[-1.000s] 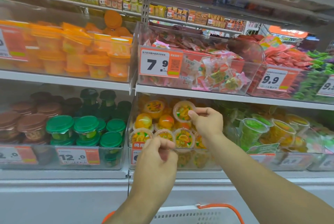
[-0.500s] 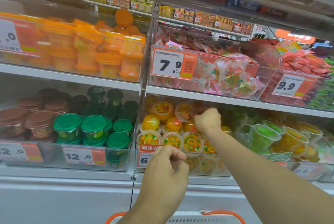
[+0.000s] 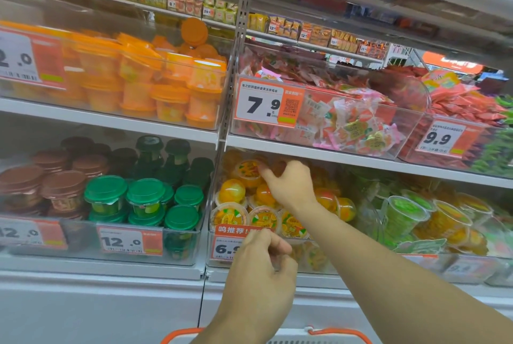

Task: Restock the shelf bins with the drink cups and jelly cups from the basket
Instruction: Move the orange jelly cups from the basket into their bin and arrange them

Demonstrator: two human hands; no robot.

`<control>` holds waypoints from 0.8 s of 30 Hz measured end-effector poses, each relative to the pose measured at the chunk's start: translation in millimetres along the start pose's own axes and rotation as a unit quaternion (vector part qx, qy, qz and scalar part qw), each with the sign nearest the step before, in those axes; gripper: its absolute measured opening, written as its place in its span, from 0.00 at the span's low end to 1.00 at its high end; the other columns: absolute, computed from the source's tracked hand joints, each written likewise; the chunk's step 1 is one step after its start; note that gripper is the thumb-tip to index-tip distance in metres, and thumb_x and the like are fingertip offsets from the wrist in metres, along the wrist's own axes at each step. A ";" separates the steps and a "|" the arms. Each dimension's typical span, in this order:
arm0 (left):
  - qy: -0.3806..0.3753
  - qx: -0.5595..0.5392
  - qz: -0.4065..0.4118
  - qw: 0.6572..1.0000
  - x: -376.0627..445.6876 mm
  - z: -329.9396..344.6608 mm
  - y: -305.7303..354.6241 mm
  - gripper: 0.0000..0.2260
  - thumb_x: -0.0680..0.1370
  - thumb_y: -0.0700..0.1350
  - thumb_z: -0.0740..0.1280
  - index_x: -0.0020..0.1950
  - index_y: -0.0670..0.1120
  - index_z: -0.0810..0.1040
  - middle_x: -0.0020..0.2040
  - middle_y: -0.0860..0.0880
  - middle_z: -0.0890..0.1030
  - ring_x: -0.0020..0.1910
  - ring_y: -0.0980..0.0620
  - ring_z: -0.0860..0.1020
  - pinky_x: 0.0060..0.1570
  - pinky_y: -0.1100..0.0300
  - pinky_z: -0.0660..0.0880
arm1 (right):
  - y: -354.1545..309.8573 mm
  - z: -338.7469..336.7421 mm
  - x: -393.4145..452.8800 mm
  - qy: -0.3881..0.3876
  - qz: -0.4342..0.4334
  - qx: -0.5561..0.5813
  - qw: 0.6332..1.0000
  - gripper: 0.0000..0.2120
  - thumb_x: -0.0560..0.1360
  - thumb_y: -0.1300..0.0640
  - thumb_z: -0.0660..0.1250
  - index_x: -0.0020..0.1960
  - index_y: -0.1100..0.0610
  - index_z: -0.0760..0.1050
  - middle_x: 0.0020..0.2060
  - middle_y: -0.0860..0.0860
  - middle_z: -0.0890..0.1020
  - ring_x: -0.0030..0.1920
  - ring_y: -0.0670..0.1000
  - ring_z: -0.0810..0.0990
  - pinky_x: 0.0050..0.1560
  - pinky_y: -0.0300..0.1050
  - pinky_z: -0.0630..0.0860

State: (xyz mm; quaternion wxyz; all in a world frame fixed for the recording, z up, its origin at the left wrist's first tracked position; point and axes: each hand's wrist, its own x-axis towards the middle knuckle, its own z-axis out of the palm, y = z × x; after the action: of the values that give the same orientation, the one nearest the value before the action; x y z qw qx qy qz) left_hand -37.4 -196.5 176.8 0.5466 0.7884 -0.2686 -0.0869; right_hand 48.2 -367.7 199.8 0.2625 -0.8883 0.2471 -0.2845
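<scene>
A clear shelf bin (image 3: 219, 257) on the lower shelf, tagged 6.9, holds several orange jelly cups (image 3: 262, 217). My right hand (image 3: 291, 185) reaches in over the pile, just under the shelf above. Its fingertips pinch the right edge of one orange jelly cup (image 3: 247, 173) at the top back of the pile. In front of the bin's price tag my left hand (image 3: 263, 260) hovers with fingers curled and thumb against the index finger; I see nothing in it. The basket (image 3: 180, 333) shows only its orange rim at the bottom edge.
Left of the jelly bin is a bin of green-lidded drink cups (image 3: 144, 196) and brown-lidded cups (image 3: 61, 185). To the right are green and yellow cups (image 3: 405, 213). On the upper shelf sit orange-lidded cups (image 3: 138, 77) and bagged sweets (image 3: 347, 121).
My right hand has carried the jelly cup up and deeper into the bin, to the top back of the pile. The left hand has stayed in front of the price tag.
</scene>
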 end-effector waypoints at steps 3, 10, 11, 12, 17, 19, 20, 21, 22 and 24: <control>-0.005 0.005 0.002 1.000 -1.9 0.9 2.2 0.07 0.78 0.43 0.65 0.45 0.56 0.74 0.48 0.57 0.75 0.48 0.60 0.75 0.40 0.73 0.69 | -7.5 4.2 7.3 -0.101 0.035 -0.097 0.990 0.27 0.77 0.37 0.64 0.31 0.57 0.71 0.29 0.52 0.76 0.36 0.55 0.78 0.38 0.47 0.73; -0.011 0.016 0.001 1.000 -0.9 -9.9 -4.3 0.06 0.77 0.44 0.65 0.42 0.54 0.74 0.48 0.56 0.74 0.48 0.60 0.74 0.43 0.71 0.69 | -8.1 2.2 13.5 -0.130 -0.002 -0.111 0.985 0.23 0.75 0.42 0.70 0.62 0.58 0.76 0.49 0.54 0.79 0.56 0.59 0.79 0.51 0.45 0.71; -0.010 0.015 -0.001 1.000 0.1 -10.8 -5.0 0.06 0.77 0.44 0.65 0.42 0.54 0.75 0.48 0.56 0.74 0.48 0.60 0.75 0.43 0.70 0.69 | -5.2 3.3 13.9 -0.118 0.000 -0.111 0.987 0.25 0.74 0.41 0.71 0.63 0.57 0.75 0.51 0.55 0.80 0.56 0.59 0.78 0.54 0.46 0.72; -0.010 0.014 -0.002 1.000 0.7 -11.3 -5.5 0.06 0.77 0.44 0.65 0.42 0.54 0.75 0.48 0.56 0.74 0.48 0.59 0.75 0.42 0.71 0.68 | -1.8 4.7 15.1 -0.111 -0.001 -0.114 0.987 0.26 0.74 0.40 0.72 0.64 0.56 0.75 0.53 0.55 0.81 0.57 0.59 0.78 0.57 0.48 0.73; -0.010 0.026 0.010 1.000 0.4 -8.6 -7.6 0.05 0.78 0.45 0.65 0.42 0.54 0.75 0.49 0.58 0.74 0.49 0.60 0.74 0.40 0.73 0.67 | 2.9 8.5 15.3 -0.105 -0.024 -0.166 0.980 0.27 0.75 0.37 0.68 0.67 0.52 0.73 0.59 0.55 0.80 0.62 0.60 0.75 0.66 0.55 0.67; -0.014 0.029 0.009 0.999 -0.5 -6.0 -9.8 0.05 0.78 0.45 0.65 0.42 0.54 0.76 0.49 0.57 0.74 0.49 0.60 0.74 0.41 0.72 0.67 | 3.4 8.0 12.6 -0.093 -0.033 -0.196 0.976 0.26 0.75 0.35 0.66 0.66 0.49 0.73 0.56 0.53 0.81 0.63 0.60 0.73 0.70 0.58 0.59; -0.018 0.031 0.009 0.999 -1.0 -4.8 -10.8 0.05 0.77 0.45 0.65 0.42 0.53 0.76 0.49 0.57 0.74 0.49 0.60 0.74 0.42 0.72 0.68 | 4.7 8.1 12.0 -0.091 -0.034 -0.198 0.975 0.25 0.75 0.35 0.66 0.65 0.50 0.74 0.53 0.53 0.81 0.62 0.61 0.73 0.70 0.59 0.59; -0.022 0.034 0.010 0.999 -1.4 -3.7 -12.1 0.05 0.77 0.45 0.65 0.42 0.53 0.76 0.48 0.57 0.74 0.49 0.60 0.74 0.42 0.72 0.68 | 6.3 8.2 11.6 -0.091 -0.030 -0.193 0.977 0.25 0.74 0.34 0.66 0.61 0.51 0.75 0.49 0.54 0.81 0.60 0.61 0.75 0.69 0.59 0.61; -0.024 0.036 0.012 0.999 -1.4 -2.7 -13.5 0.05 0.77 0.45 0.65 0.42 0.53 0.76 0.48 0.56 0.74 0.49 0.60 0.74 0.42 0.72 0.68 | 6.8 7.4 10.6 -0.086 -0.029 -0.183 0.979 0.25 0.74 0.34 0.67 0.57 0.53 0.75 0.47 0.54 0.80 0.58 0.62 0.76 0.68 0.60 0.65; -0.025 0.043 0.015 0.999 -1.8 -1.0 -15.3 0.05 0.77 0.45 0.65 0.42 0.54 0.75 0.47 0.56 0.74 0.48 0.60 0.74 0.42 0.72 0.68 | 9.3 4.5 7.0 -0.055 -0.036 -0.170 0.983 0.26 0.73 0.34 0.68 0.55 0.55 0.74 0.49 0.56 0.80 0.60 0.62 0.75 0.66 0.60 0.68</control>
State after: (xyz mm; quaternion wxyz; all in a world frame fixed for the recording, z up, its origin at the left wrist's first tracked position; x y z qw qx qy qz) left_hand -33.4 -190.7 163.1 0.5062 0.8047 -0.2978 -0.0868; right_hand 53.4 -377.2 193.7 0.1105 -0.9427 0.2445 -0.1983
